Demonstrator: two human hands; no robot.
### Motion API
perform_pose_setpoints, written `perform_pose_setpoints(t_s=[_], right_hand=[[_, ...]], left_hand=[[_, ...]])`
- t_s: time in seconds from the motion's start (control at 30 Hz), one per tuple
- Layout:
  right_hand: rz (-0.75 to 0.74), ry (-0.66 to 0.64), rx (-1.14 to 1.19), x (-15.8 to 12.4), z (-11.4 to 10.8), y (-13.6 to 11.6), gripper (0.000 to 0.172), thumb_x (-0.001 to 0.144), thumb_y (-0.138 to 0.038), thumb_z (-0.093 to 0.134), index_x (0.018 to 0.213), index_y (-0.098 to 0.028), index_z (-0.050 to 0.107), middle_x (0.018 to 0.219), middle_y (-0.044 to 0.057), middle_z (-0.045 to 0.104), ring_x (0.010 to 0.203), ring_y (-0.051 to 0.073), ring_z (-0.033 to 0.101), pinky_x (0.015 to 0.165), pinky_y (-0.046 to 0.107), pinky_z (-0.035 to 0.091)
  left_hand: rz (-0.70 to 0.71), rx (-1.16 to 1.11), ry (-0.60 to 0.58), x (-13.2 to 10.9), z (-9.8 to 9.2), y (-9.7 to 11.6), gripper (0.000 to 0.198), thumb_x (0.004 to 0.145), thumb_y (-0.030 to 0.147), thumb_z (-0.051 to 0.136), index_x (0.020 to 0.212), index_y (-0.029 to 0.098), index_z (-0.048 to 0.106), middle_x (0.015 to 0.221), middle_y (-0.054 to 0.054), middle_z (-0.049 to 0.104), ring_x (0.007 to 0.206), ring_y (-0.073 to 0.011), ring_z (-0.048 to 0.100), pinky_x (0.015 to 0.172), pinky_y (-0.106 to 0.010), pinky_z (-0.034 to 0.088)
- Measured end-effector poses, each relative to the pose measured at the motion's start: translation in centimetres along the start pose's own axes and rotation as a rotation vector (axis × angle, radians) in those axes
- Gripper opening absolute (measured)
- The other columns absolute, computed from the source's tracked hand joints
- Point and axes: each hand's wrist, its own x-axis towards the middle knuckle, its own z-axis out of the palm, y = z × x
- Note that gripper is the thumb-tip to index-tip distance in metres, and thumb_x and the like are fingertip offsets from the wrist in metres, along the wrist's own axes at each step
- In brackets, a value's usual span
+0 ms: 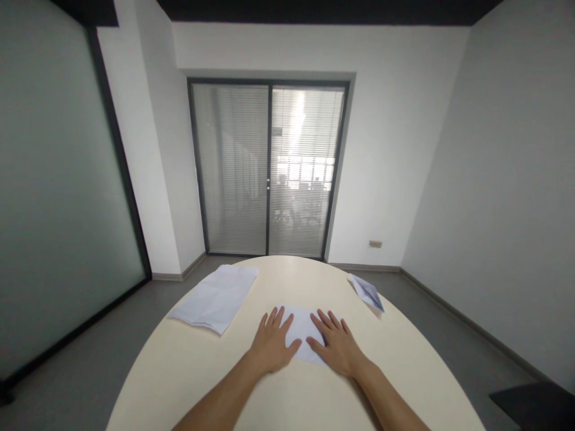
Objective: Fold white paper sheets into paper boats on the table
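Our palms hide much of the white sheet (pixel 303 326) at lower centre, so its near edge is hard to make out. Our left hand (pixel 272 344) and right hand (pixel 336 347) lie flat on it, each grip spread, pinching nothing. We count three paper items on the pale surface (pixel 179 371): this sheet, a paper stack (pixel 218 297) to its left, and a folded piece (pixel 368 291) at the right rim, whose greyish marks are too small to read

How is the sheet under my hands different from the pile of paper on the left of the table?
The sheet looks smaller than the paper pile. The left hand and right hand press flat on the sheet; the paper pile lies untouched. The sheet sits central; the paper pile lies angled, off to the left. Both are white.
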Motion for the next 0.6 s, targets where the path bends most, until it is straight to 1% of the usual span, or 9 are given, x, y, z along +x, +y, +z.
perform_pose_setpoints(t_s=[0.13, 0.2, 0.23, 0.3, 0.37, 0.43, 0.5, 0.53, 0.6], right_hand=[[0.054, 0.022, -0.037, 0.3, 0.2, 0.2, 0.073, 0.090, -0.068, 0.037, 0.150, -0.026, 0.033, 0.158, 0.009, 0.027, 0.146, 0.038, 0.018, 0.115, 0.062, 0.010], [0.032, 0.046, -0.063, 0.3, -0.1, 0.0, 0.072, 0.090, -0.066, 0.038, 0.149, -0.024, 0.036, 0.157, 0.010, 0.029, 0.145, 0.037, 0.020, 0.115, 0.062, 0.006], [-0.004, 0.046, -0.066, 0.2, -0.4, -0.2, 0.071, 0.090, -0.065, 0.039, 0.148, -0.024, 0.037, 0.157, 0.010, 0.029, 0.146, 0.036, 0.019, 0.116, 0.061, 0.005], [-0.110, -0.004, -0.032, -0.2, -1.1, -0.8, 0.068, 0.091, -0.063, 0.038, 0.148, -0.025, 0.038, 0.158, 0.009, 0.027, 0.147, 0.033, 0.017, 0.117, 0.058, 0.007], [-0.208, -0.096, 0.040, -0.6, -1.7, -1.4, 0.068, 0.092, -0.063, 0.038, 0.149, -0.028, 0.034, 0.159, 0.008, 0.024, 0.148, 0.030, 0.016, 0.118, 0.054, 0.011], [-0.264, -0.151, 0.097, -1.0, -2.3, -2.0, 0.070, 0.090, -0.065, 0.040, 0.150, -0.030, 0.031, 0.159, 0.007, 0.023, 0.148, 0.030, 0.016, 0.118, 0.054, 0.012], [-0.282, -0.169, 0.129, -1.3, -2.6, -2.2, 0.071, 0.089, -0.065, 0.043, 0.150, -0.031, 0.031, 0.159, 0.008, 0.023, 0.148, 0.031, 0.015, 0.118, 0.055, 0.011], [-0.282, -0.173, 0.137, -1.3, -2.8, -2.3, 0.071, 0.088, -0.065, 0.044, 0.149, -0.031, 0.032, 0.159, 0.008, 0.024, 0.148, 0.031, 0.015, 0.118, 0.055, 0.010], [-0.274, -0.184, 0.143, -1.3, -2.9, -2.2, 0.071, 0.088, -0.064, 0.046, 0.149, -0.031, 0.034, 0.159, 0.008, 0.024, 0.148, 0.032, 0.014, 0.118, 0.056, 0.010]], left_hand=[[-0.006, 0.004, 0.014, -0.3, -0.4, 0.3, 0.070, 0.091, 0.060, 0.036, 0.150, 0.021, 0.034, 0.159, -0.012, 0.023, 0.147, -0.0315, 0.013, 0.118, -0.054, 0.010], [-0.006, 0.000, 0.032, -0.4, -0.6, 0.5, 0.070, 0.090, 0.060, 0.038, 0.148, 0.020, 0.037, 0.158, -0.013, 0.026, 0.147, -0.0320, 0.012, 0.118, -0.053, 0.010], [0.002, -0.003, 0.045, -0.5, -0.6, 0.5, 0.070, 0.090, 0.059, 0.040, 0.147, 0.019, 0.039, 0.157, -0.013, 0.028, 0.147, -0.0318, 0.011, 0.119, -0.053, 0.010], [0.040, -0.014, 0.071, -0.6, -0.7, 0.6, 0.066, 0.089, 0.056, 0.045, 0.142, 0.017, 0.046, 0.153, -0.014, 0.035, 0.148, -0.0306, 0.011, 0.119, -0.051, 0.010], [0.094, -0.036, 0.094, -0.5, -0.7, 0.6, 0.058, 0.087, 0.050, 0.050, 0.134, 0.016, 0.052, 0.149, -0.013, 0.042, 0.146, -0.0289, 0.018, 0.120, -0.048, 0.013], [0.137, -0.060, 0.100, -0.4, -0.6, 0.6, 0.052, 0.086, 0.045, 0.052, 0.129, 0.016, 0.055, 0.147, -0.012, 0.044, 0.143, -0.0270, 0.028, 0.120, -0.044, 0.016], [0.131, -0.066, 0.084, -0.2, -0.5, 0.5, 0.055, 0.088, 0.044, 0.049, 0.135, 0.015, 0.051, 0.150, -0.012, 0.041, 0.143, -0.0266, 0.028, 0.120, -0.043, 0.016], [0.103, -0.060, 0.070, 0.0, -0.4, 0.5, 0.059, 0.089, 0.046, 0.046, 0.139, 0.014, 0.046, 0.153, -0.012, 0.037, 0.144, -0.0275, 0.025, 0.120, -0.043, 0.015], [0.004, -0.030, 0.050, 0.2, -0.1, 0.4, 0.068, 0.092, 0.050, 0.039, 0.147, 0.012, 0.036, 0.157, -0.013, 0.029, 0.146, -0.0300, 0.017, 0.120, -0.046, 0.012]])
